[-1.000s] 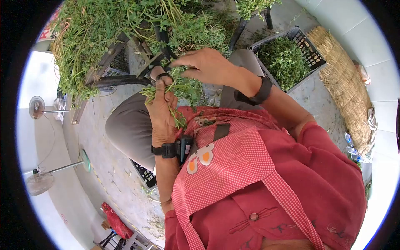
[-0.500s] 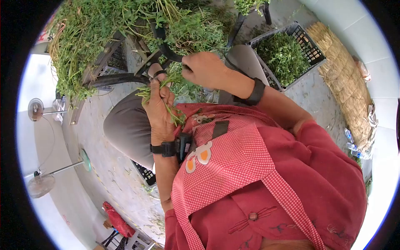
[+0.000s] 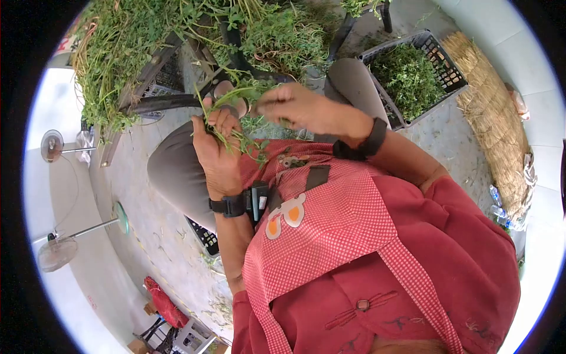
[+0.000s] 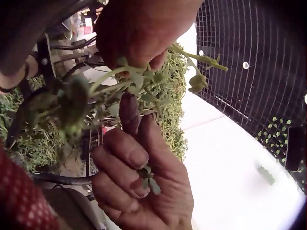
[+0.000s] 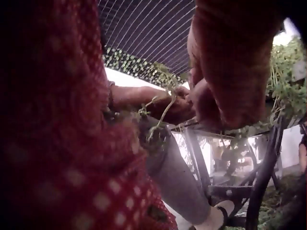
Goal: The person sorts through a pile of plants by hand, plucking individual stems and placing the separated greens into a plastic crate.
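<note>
In the head view, the left hand point(image 3: 218, 147) grips a small bunch of leafy green stems point(image 3: 242, 92). It appears as the near, dark hand point(image 4: 148, 28) in the left wrist view. From the right, the right hand point(image 3: 303, 111) meets the leafy end. The left wrist view shows the right hand point(image 4: 148, 177) with curled fingers, thumb and forefinger at the stems point(image 4: 112, 84), and a small sprig point(image 4: 152, 184) at its palm. In the right wrist view the right hand point(image 5: 230, 72) hides its own fingertips; the left hand point(image 5: 148, 100) is beside it.
Piled greens point(image 3: 118, 65) cover a dark-framed stand at the upper left. A black crate point(image 3: 454, 88) holds greens at the upper right, beside a rolled straw mat point(image 3: 492, 130). Fans point(image 3: 58, 255) stand at the left. The knees and a checked apron point(image 3: 330, 236) lie below the hands.
The right hand has moved away from the frame bar and back to the stems. The left hand has turned slightly, and its stems now spread up and right towards the right hand.
</note>
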Tool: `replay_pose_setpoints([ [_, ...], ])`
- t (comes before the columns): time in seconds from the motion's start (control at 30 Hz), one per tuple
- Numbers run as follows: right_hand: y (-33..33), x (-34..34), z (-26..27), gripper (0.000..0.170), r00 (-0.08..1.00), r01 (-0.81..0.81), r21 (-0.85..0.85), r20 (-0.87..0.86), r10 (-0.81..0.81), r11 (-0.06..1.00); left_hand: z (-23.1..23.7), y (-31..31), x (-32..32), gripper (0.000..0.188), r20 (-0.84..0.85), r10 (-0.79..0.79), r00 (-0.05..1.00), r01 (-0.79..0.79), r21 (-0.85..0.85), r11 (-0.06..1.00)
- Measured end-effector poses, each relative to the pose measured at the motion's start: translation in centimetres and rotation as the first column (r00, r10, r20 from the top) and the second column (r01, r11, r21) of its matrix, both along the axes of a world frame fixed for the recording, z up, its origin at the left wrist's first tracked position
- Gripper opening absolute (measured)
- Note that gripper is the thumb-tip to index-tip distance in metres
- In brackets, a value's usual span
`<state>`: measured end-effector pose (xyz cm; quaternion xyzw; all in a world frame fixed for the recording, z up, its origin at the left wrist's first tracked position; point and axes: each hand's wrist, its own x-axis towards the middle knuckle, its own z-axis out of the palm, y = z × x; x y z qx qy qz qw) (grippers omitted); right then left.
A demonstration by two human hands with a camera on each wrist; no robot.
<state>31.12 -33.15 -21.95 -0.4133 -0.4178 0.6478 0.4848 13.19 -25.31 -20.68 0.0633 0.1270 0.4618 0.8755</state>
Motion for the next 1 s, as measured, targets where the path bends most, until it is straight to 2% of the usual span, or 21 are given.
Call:
replay_pose_setpoints([
  [0.03,-0.1,-0.7,-0.1,0.025,0.991,-0.032,0.053,0.129,0.025,0.998,-0.1,0.1,-0.1,0.046,0.0,0.005,1.0,-0.005,-0.001,1.0],
  [0.07,0.1,-1.2,-0.7,0.025,0.991,-0.037,0.052,0.129,0.03,0.998,-0.2,0.2,-0.3,0.047,0.006,0.012,1.0,-0.012,0.01,1.0],
  [0.13,0.3,-1.9,-1.5,0.029,0.945,-0.019,0.363,0.31,-0.101,0.932,-0.2,0.2,-0.3,0.048,0.015,0.019,1.0,-0.019,0.021,1.0],
  [0.17,0.4,-1.9,-1.9,0.029,0.945,-0.02,0.362,0.311,-0.101,0.932,-0.2,0.2,-0.2,0.047,0.024,0.029,0.999,-0.03,0.009,1.0],
  [0.23,0.6,-1.7,-2.0,0.033,0.9,-0.171,0.188,0.429,0.076,0.967,-0.2,0.3,-0.2,0.047,0.035,0.038,0.999,-0.038,-0.001,0.999],
  [0.27,0.5,-1.8,-2.1,0.033,0.899,-0.171,0.187,0.431,0.076,0.967,-0.1,0.4,-0.2,0.047,0.048,0.048,0.998,-0.048,0.001,0.999],
  [0.33,0.2,-2.1,-2.2,0.033,0.865,-0.263,0.295,0.494,0.089,0.919,-0.4,0.5,-0.3,0.047,0.06,0.062,0.996,-0.062,-0.001,0.998],
  [0.37,0.2,-2.2,-2.4,0.033,0.865,-0.264,0.293,0.493,0.091,0.919,-0.5,0.5,-0.3,0.046,0.085,0.06,0.995,-0.061,0.009,0.998],
  [0.43,0.5,-2.7,-2.7,0.032,0.817,-0.376,0.222,0.538,0.209,0.9,-0.6,0.6,-0.4,0.046,0.108,0.057,0.993,-0.059,0.019,0.998],
  [0.53,0.5,-3.5,-3.1,0.032,0.87,-0.348,0.323,0.461,0.175,0.88,-0.8,0.8,-0.4,0.046,0.101,0.066,0.993,-0.069,0.019,0.997],
  [0.63,0.1,-3.3,-2.6,0.03,0.905,-0.315,0.268,0.373,0.203,0.911,-0.8,0.8,-0.5,0.047,0.141,0.061,0.988,-0.066,0.028,0.997],
  [0.73,0.0,-3.1,-2.8,0.028,0.917,-0.247,0.215,0.367,0.157,0.945,-0.2,0.7,-0.4,0.049,0.094,0.08,0.992,-0.079,-0.013,0.997],
  [0.77,-0.2,-3.0,-2.9,0.028,0.917,-0.249,0.217,0.366,0.158,0.944,0.1,0.5,-0.2,0.05,0.011,0.1,0.995,-0.1,0.005,0.995],
  [0.8,-0.6,-2.8,-2.8,0.027,0.919,-0.192,0.223,0.383,0.095,0.956,0.1,0.4,-0.2,0.051,-0.072,0.121,0.99,-0.12,0.022,0.993],
  [0.87,-0.7,-2.5,-2.4,0.027,0.916,-0.133,0.229,0.4,0.031,0.964,0.3,0.2,0.0,0.051,-0.087,0.114,0.99,-0.11,0.04,0.993],
  [0.93,0.0,-1.9,-2.2,0.029,0.958,-0.16,-0.007,0.24,0.157,0.987,0.1,0.1,0.0,0.052,-0.102,0.104,0.989,-0.098,0.056,0.994],
  [0.97,0.5,-1.8,-3.0,0.029,0.958,-0.16,-0.009,0.24,0.157,0.987,-0.1,0.2,-0.2,0.051,-0.064,0.047,0.997,-0.041,0.09,0.995],
  [1.0,0.9,-1.9,-3.5,0.028,0.898,-0.179,0.159,0.428,0.096,0.971,-0.3,0.2,-0.3,0.051,-0.027,-0.011,1.0,0.015,0.126,0.992],
])
